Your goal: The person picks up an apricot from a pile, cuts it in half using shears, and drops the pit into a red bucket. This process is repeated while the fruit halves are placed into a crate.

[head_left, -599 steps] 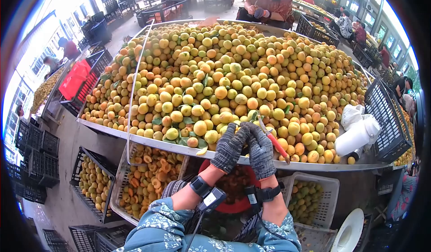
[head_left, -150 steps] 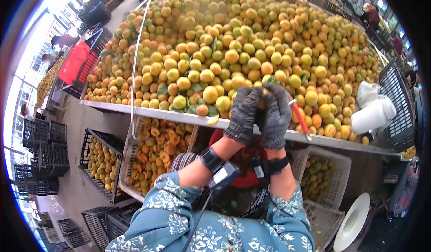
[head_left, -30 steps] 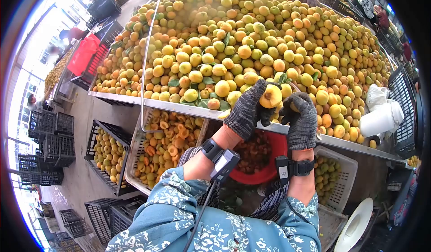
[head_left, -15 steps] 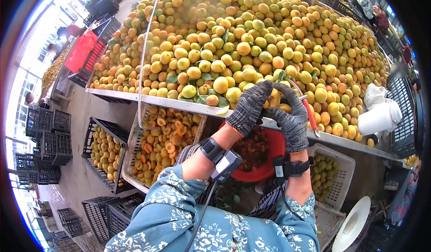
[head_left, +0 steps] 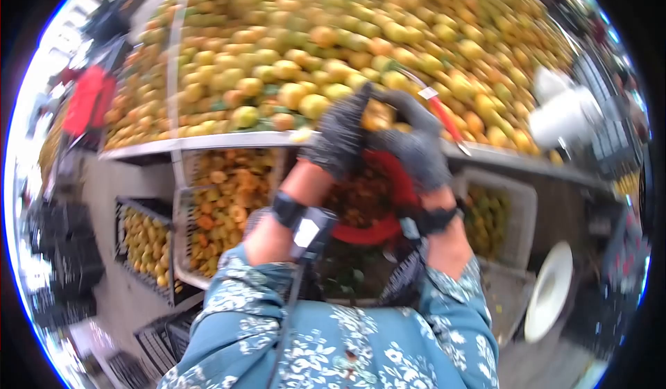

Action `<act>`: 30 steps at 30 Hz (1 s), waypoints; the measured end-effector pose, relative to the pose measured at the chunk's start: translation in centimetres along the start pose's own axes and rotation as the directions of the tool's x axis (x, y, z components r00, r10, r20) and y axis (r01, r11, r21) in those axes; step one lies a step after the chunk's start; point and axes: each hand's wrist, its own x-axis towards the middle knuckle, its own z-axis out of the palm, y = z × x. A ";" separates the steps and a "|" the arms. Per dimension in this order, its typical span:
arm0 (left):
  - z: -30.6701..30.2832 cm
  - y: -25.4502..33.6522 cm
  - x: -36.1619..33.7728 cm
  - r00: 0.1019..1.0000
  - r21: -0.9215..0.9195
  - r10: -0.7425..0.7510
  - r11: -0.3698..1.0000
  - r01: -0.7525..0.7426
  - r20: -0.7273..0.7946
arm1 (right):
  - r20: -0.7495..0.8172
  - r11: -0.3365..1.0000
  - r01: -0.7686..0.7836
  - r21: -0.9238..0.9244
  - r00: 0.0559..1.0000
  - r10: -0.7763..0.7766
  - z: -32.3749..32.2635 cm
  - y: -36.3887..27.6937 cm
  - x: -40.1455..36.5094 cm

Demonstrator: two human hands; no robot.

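Both hands wear dark grey gloves and meet at the front edge of a metal-edged table (head_left: 229, 140) heaped with yellow-orange fruits (head_left: 305, 49). Between their fingertips is a yellow-orange fruit (head_left: 378, 115). My left hand (head_left: 340, 134) has its fingers closed against the fruit's left side. From the right, my right hand (head_left: 416, 143) curls its fingers and thumb round the same fruit. A tool with a red handle (head_left: 444, 117) lies on the heap just beyond my right hand. Beneath the hands is a red basin (head_left: 371, 233) with dark pieces in it. Motion blurs the view.
Left of the basin a pale crate (head_left: 182, 240) holds halved fruit, beside a black crate (head_left: 143, 247) of whole fruit. A pale crate (head_left: 524, 215) with greener fruit is at the right. A white container (head_left: 565, 117) stands on the right edge, and a white hat (head_left: 549, 292) lies lower right.
The view has shifted, so table, crates and basin appear further left. Both hands remain around the fruit at the table edge, my right hand now more blurred.
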 end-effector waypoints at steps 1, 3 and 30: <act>-0.8 0.9 0.3 0.995 0.105 -0.014 0.994 0.004 0.095 | -0.033 0.998 0.051 -0.022 0.998 -0.052 -0.2 0.2 -0.2; -1.4 6.7 2.2 0.612 -0.590 -0.710 0.341 0.732 0.348 | 0.013 0.994 0.083 -0.065 0.997 -0.082 -0.6 0.3 -0.4; -1.0 4.5 0.2 0.645 -0.504 -0.514 0.404 0.763 0.565 | -0.412 0.363 -0.560 -0.744 0.813 0.411 -26.9 2.4 -19.4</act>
